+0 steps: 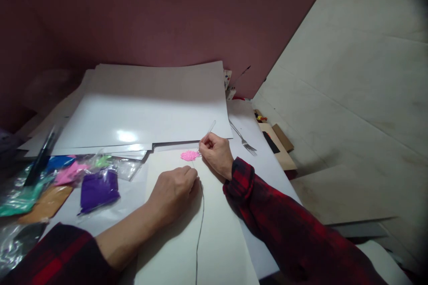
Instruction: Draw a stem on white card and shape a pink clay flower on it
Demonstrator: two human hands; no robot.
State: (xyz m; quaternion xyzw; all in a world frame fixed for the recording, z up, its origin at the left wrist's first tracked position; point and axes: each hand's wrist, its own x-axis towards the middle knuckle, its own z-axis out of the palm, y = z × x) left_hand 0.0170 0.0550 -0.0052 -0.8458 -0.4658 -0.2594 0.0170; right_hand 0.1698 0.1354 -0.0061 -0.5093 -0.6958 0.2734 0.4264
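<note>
My right hand (216, 153) grips a thin clear stick (210, 128) like a pen, its tip down at a small pink flower-like piece (189, 155) lying on a cream sheet (174, 249). My left hand (174, 189) rests on that sheet just below the pink piece, fingers curled and pinching the top of a thin dark wire (199, 227) that runs down toward me. Both sleeves are red and black plaid.
Glossy white sheets (140, 116) are stacked behind the hands. A fork (245, 140) lies to the right. Clear bags of coloured material, purple (99, 189), pink, green and brown, sit at the left beside a dark pen (42, 158). Cardboard pieces (281, 147) lie on the floor.
</note>
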